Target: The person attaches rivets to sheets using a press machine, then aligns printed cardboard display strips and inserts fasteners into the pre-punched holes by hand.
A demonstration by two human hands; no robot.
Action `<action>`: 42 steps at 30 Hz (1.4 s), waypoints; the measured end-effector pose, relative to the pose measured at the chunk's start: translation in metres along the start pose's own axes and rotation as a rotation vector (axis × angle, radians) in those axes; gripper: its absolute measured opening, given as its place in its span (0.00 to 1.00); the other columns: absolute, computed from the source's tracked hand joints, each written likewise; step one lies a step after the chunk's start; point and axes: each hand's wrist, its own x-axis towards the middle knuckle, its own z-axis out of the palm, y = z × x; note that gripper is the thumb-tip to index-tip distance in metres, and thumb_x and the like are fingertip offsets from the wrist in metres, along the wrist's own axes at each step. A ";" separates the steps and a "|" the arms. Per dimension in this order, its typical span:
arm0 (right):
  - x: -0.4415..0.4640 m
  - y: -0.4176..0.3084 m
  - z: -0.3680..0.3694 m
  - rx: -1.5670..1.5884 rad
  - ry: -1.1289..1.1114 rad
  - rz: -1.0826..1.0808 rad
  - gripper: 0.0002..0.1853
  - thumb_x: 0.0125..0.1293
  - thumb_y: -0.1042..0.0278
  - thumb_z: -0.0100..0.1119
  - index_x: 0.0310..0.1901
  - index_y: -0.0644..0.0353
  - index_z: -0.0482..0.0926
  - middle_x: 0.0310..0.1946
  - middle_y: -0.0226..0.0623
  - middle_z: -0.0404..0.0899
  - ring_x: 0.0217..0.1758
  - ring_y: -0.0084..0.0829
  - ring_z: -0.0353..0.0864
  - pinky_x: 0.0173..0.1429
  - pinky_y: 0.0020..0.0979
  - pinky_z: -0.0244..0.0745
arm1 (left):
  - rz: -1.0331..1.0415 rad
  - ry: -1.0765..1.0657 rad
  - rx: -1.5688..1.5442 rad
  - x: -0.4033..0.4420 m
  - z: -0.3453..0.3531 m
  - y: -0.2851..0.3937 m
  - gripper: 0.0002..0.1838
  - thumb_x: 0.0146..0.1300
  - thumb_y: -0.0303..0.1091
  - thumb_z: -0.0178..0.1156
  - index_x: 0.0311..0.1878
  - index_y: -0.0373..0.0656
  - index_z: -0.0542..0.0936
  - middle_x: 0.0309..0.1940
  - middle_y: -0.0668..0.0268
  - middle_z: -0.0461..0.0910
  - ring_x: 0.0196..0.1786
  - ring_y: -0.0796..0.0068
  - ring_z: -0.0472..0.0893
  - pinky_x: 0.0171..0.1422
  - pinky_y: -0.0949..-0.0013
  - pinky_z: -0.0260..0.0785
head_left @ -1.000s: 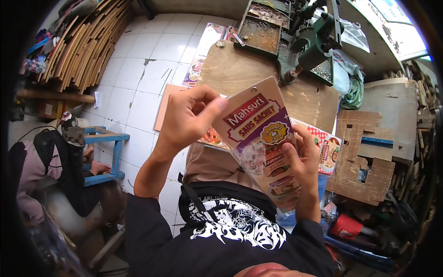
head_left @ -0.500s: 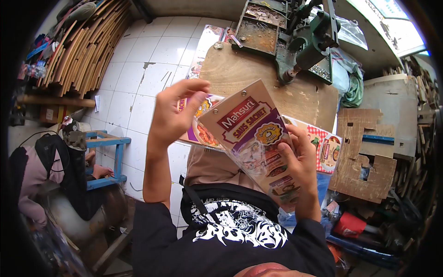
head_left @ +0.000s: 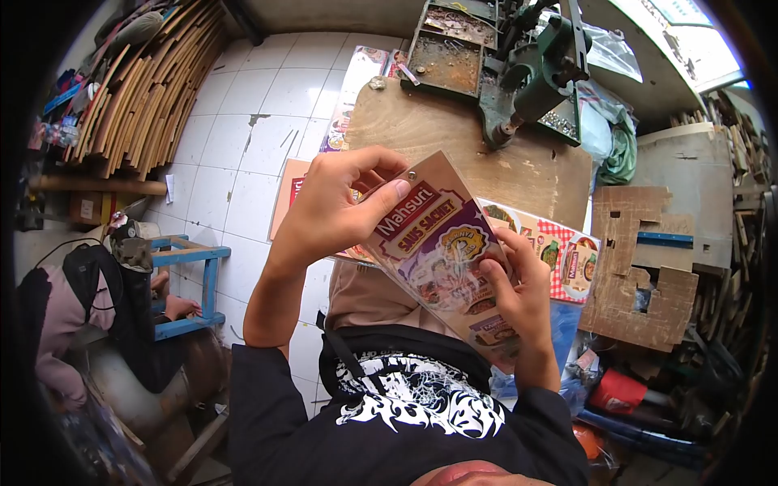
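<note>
Mahsuri card (head_left: pixel 428 215): pinched at right edge by fingers of right hand (head_left: pixel 525 293); overlapped at far-left corner by left hand (head_left: pixel 331 206), finger closure there unclear.

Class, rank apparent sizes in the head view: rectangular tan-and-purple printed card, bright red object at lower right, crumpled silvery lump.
Largest: rectangular tan-and-purple printed card
Middle: bright red object
Smallest: crumpled silvery lump

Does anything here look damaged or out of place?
The white tiled floor beyond the left hand has a dark ragged patch, possibly chipped or stained. The printed card in the right hand shows no obvious damage.
</note>
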 end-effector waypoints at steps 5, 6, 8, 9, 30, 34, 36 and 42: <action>-0.001 -0.002 0.003 -0.057 0.009 -0.049 0.22 0.62 0.82 0.64 0.59 0.65 0.75 0.47 0.49 0.85 0.47 0.32 0.88 0.52 0.29 0.80 | -0.029 -0.003 -0.009 -0.003 0.001 0.000 0.11 0.65 0.29 0.62 0.46 0.30 0.83 0.35 0.59 0.87 0.38 0.77 0.85 0.47 0.72 0.77; -0.001 -0.002 0.003 -0.060 0.013 -0.063 0.22 0.62 0.82 0.64 0.59 0.65 0.76 0.47 0.49 0.85 0.46 0.33 0.88 0.52 0.29 0.80 | -0.028 0.025 -0.052 -0.003 0.002 -0.002 0.10 0.65 0.28 0.62 0.44 0.30 0.83 0.33 0.59 0.87 0.36 0.77 0.85 0.45 0.73 0.77; -0.001 -0.001 0.003 -0.061 0.017 -0.076 0.22 0.62 0.82 0.65 0.58 0.65 0.76 0.47 0.49 0.85 0.46 0.33 0.88 0.51 0.29 0.80 | -0.028 0.052 -0.095 -0.004 0.002 -0.003 0.09 0.65 0.27 0.62 0.43 0.30 0.83 0.32 0.60 0.86 0.34 0.78 0.84 0.43 0.73 0.77; -0.001 -0.002 0.003 -0.070 0.015 -0.078 0.22 0.62 0.82 0.65 0.58 0.65 0.76 0.46 0.49 0.85 0.46 0.33 0.88 0.51 0.29 0.80 | -0.040 0.041 -0.105 -0.004 0.001 -0.002 0.10 0.66 0.28 0.61 0.43 0.30 0.83 0.33 0.60 0.86 0.36 0.78 0.84 0.45 0.74 0.76; -0.005 -0.005 0.005 -0.082 0.027 -0.114 0.22 0.62 0.83 0.64 0.59 0.64 0.75 0.44 0.49 0.85 0.46 0.35 0.89 0.49 0.31 0.81 | 0.013 0.098 -0.015 -0.006 0.007 -0.004 0.07 0.63 0.26 0.65 0.39 0.32 0.84 0.30 0.61 0.86 0.32 0.77 0.85 0.40 0.74 0.77; -0.004 -0.013 0.005 -0.072 0.001 -0.103 0.22 0.62 0.83 0.65 0.59 0.65 0.75 0.44 0.50 0.85 0.48 0.35 0.88 0.50 0.33 0.81 | 0.022 0.103 -0.046 -0.009 0.006 -0.008 0.07 0.63 0.27 0.65 0.39 0.30 0.84 0.30 0.60 0.86 0.32 0.78 0.85 0.39 0.75 0.77; -0.004 -0.014 0.006 -0.086 0.026 -0.114 0.22 0.62 0.82 0.65 0.59 0.64 0.76 0.46 0.50 0.84 0.49 0.38 0.88 0.50 0.34 0.81 | 0.019 0.080 -0.042 -0.012 0.005 -0.010 0.07 0.64 0.26 0.63 0.39 0.30 0.83 0.30 0.60 0.86 0.32 0.79 0.84 0.38 0.75 0.77; -0.006 -0.006 0.015 -0.074 -0.022 -0.117 0.22 0.61 0.79 0.66 0.58 0.63 0.77 0.45 0.50 0.84 0.47 0.44 0.87 0.50 0.36 0.81 | -0.068 0.114 -0.146 -0.026 0.001 -0.028 0.08 0.68 0.27 0.60 0.41 0.30 0.82 0.31 0.62 0.85 0.35 0.79 0.84 0.42 0.76 0.76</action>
